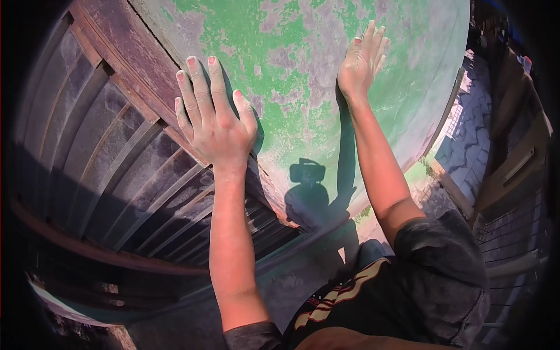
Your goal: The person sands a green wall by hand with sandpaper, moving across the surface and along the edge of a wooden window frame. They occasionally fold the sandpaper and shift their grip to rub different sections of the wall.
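Note:
A wall (303, 76) with patchy green paint and bare greyish plaster fills the upper middle. My left hand (219, 116) is spread near the wall's left edge, beside a reddish-brown frame; its fingers are apart, pale with dust, and hold nothing. Farther right and higher, my right hand (361, 67) rests its heel against the green wall. Its fingers point up, slightly parted, with nothing seen in them; the palm is partly turned to the side. Shadows of my head and right arm fall on the wall between and below the hands.
A ribbed metal shutter or door (116, 157) stands at the left, within a reddish-brown frame (125, 76). Paving (469, 128) shows beyond the wall's right edge. A wire grid (510, 239) and a brown panel (513, 163) are at the far right.

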